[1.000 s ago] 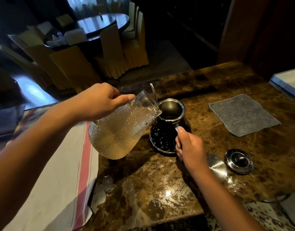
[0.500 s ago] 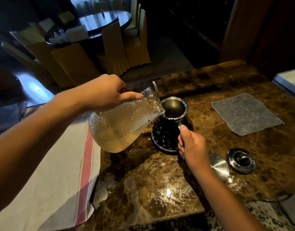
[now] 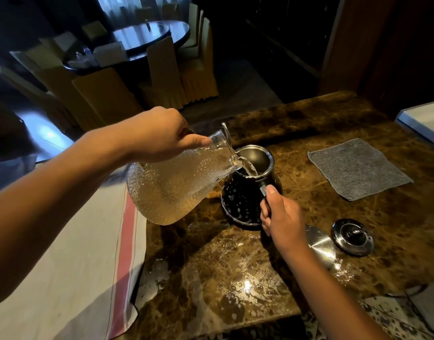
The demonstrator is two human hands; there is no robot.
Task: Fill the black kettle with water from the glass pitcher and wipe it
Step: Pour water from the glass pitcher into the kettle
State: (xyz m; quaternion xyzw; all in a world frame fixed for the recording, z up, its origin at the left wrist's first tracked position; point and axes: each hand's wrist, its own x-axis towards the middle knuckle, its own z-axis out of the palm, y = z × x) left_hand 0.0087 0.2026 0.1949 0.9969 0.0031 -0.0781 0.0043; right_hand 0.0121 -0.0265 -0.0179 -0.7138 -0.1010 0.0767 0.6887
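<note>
Counter (image 3: 309, 123) of brown marble carries the kettle (image 3: 243, 200), open on top. Left hand (image 3: 157, 134) grips the tilted pitcher (image 3: 176, 187), and water runs from its spout into the kettle. Right hand (image 3: 282, 214) holds the kettle handle. Grey cloth (image 3: 358, 168) lies to the right, lid (image 3: 352, 236) nearer.

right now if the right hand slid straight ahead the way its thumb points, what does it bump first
Probably the black kettle itself: the right hand already grips its handle, thumb aimed at the steel rim, with the glass pitcher spout just beyond.
</note>
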